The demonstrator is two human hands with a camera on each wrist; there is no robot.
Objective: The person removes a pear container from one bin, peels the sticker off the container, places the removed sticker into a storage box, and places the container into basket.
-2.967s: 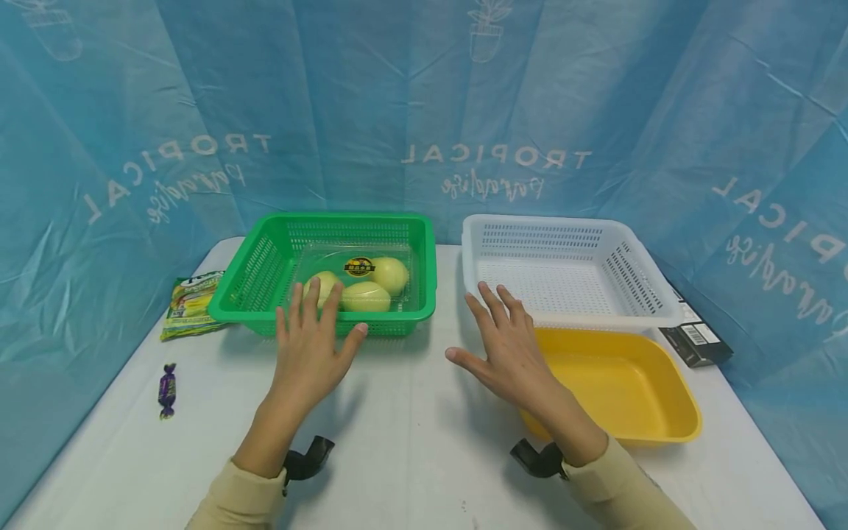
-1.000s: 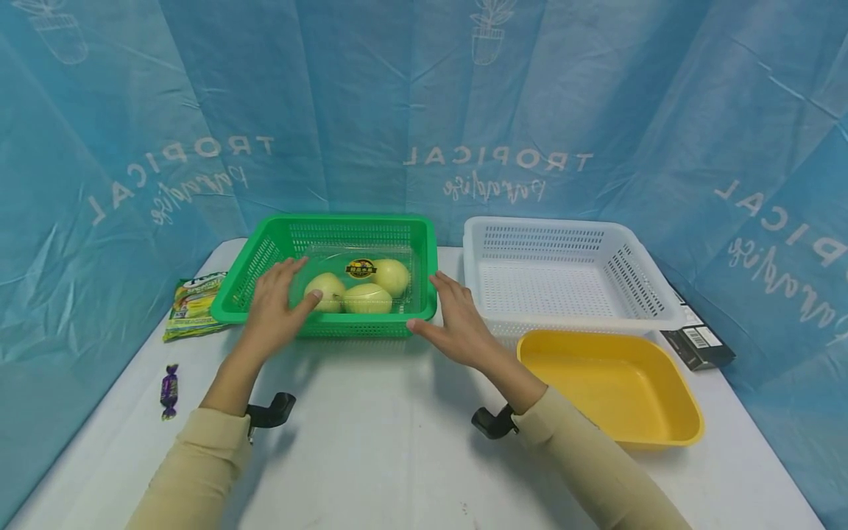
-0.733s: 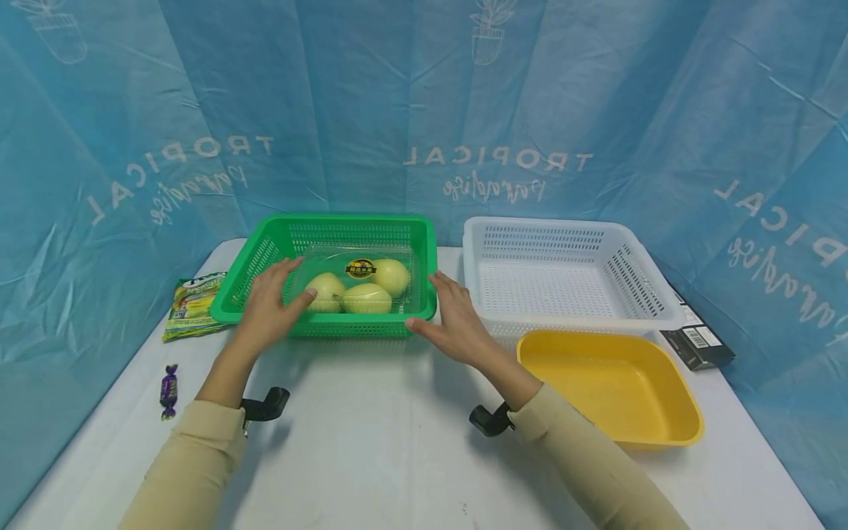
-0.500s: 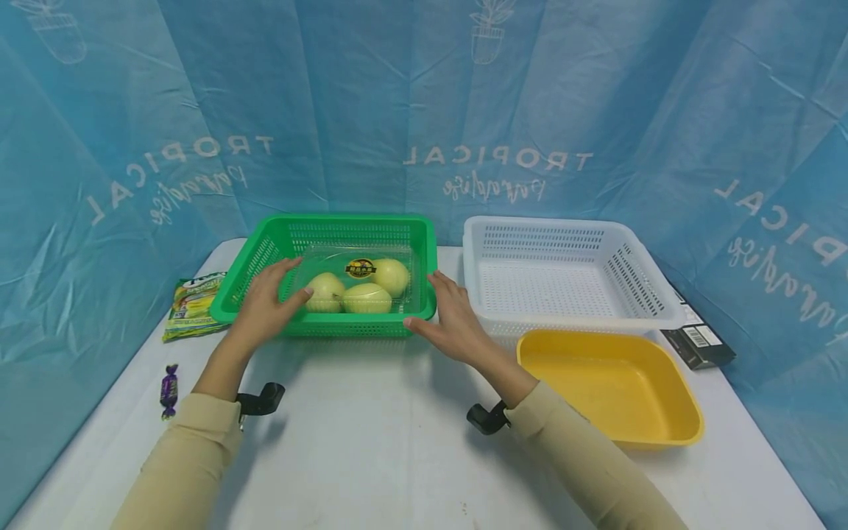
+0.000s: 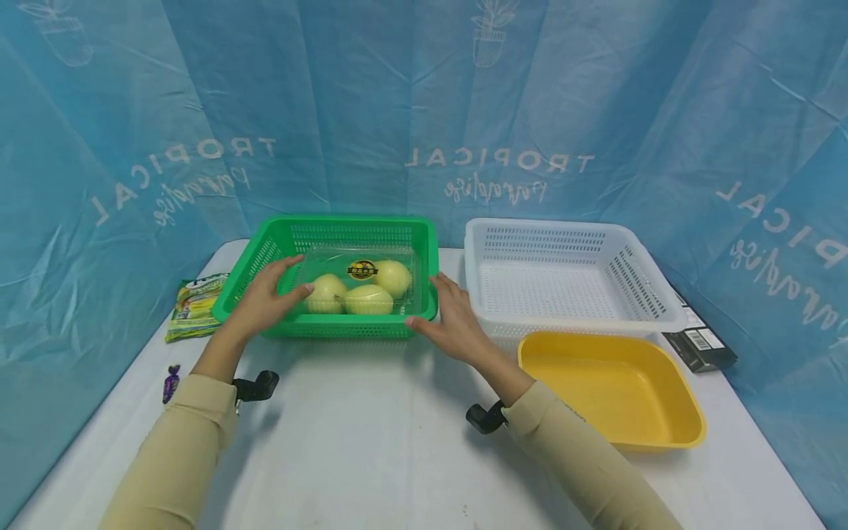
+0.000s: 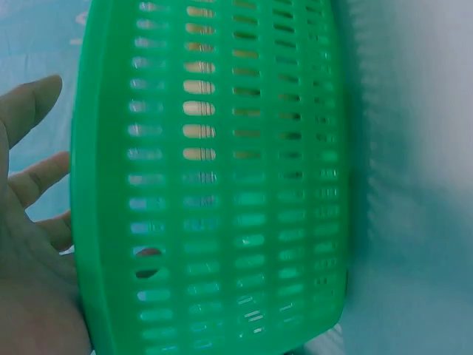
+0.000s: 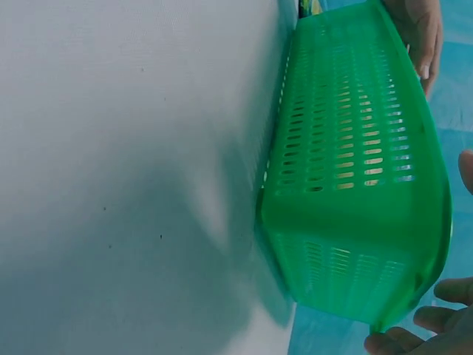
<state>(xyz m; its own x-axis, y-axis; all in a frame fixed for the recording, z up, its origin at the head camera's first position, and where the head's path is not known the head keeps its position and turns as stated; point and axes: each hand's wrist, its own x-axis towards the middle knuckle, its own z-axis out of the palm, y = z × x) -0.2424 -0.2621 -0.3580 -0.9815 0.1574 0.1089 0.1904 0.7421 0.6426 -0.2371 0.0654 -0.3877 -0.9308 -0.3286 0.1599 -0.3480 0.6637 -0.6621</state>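
Note:
A green plastic basket (image 5: 344,327) stands at the back left of the table. Inside it lies a clear plastic box (image 5: 322,259) with a black and gold label, holding pale yellow-green round fruits (image 5: 369,299). My left hand (image 5: 260,300) is over the basket's left front rim, thumb apart from its fingers, thumb tip near the box's left side. Beside the basket's right end is my right hand (image 5: 456,324), fingers extended along the rim. In the right wrist view, fingertips of the right hand (image 7: 452,325) lie by the rim; whether they touch it is unclear. Neither hand grips anything.
A white basket (image 5: 576,324) stands at the back right, with a yellow tub (image 5: 609,390) in front of it. A black box (image 5: 702,350) lies beyond. Left are a green-yellow packet (image 5: 194,308) and a purple wrapped candy (image 5: 171,384). A blue curtain (image 5: 371,96) hangs behind.
Both hands have moved left from three seconds ago, to either side of the green basket. Lately the left hand has drifted slightly left, its sleeve partly covering the candy; the right hand barely moves.

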